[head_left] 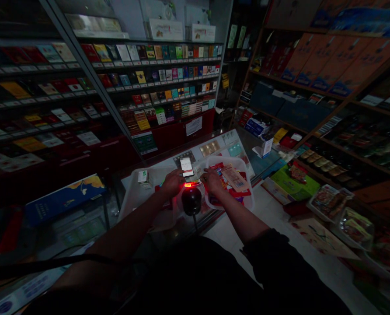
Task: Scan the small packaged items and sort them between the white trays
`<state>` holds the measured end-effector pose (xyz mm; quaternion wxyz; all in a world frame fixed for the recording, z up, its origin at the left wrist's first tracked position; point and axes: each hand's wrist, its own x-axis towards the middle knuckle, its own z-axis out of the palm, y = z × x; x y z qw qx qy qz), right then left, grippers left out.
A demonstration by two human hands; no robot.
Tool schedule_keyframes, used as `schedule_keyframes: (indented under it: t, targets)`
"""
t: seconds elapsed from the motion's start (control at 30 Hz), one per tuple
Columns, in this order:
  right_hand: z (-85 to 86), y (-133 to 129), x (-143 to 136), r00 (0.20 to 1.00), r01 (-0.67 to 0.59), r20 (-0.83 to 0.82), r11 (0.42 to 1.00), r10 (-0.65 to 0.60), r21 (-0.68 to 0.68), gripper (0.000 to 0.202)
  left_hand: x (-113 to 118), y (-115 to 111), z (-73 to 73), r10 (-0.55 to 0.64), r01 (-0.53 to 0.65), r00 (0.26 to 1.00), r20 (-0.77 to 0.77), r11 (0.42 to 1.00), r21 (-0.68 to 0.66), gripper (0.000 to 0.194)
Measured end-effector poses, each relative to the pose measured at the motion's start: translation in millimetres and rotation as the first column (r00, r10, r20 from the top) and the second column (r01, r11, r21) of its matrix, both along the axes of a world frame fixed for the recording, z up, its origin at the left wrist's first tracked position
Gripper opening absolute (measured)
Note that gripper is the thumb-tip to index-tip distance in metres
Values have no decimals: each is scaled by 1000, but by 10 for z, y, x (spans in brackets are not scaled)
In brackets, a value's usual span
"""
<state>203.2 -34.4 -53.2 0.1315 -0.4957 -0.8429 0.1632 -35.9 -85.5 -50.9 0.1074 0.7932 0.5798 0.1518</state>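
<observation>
My left hand (173, 183) and my right hand (212, 180) face each other over the counter, fingers curled inward. Between them is a small flat thing (191, 184), lit bright red; each hand seems closed on one end, though its kind is unclear. Just below it stands a black barcode scanner (191, 202) with a cable. A phone (187, 168) with a bright screen lies just beyond the hands. Under my right hand, a white plastic tub (253, 197) holds snack packets (235, 177). Beneath my left arm is another whitish tub (129, 192) with a small white-green box (143, 177).
Shelves of cigarette packs (162, 52) line the wall ahead. A blue box (65, 199) lies on the left counter. To the right are a green carton (295, 183), a clear tub of packets (329, 199) and shelves of orange boxes (329, 59). Light is dim.
</observation>
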Motion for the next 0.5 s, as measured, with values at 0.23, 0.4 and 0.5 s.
schedule_keyframes:
  t: [0.23,0.4,0.5]
  targets:
    - [7,9,-54,1000,-5,19,1000,5,20,22,-20,-20,17,64,-64,998,-3,998,7,27]
    - [31,40,-97,1000,-5,7,1000,5,9,25,-64,-7,9,43,-43,998,38,999,10,30]
    - [40,68,-107,1000,-1,18,1000,1,12,26,-67,14,-17,50,-51,997,56,999,8,30]
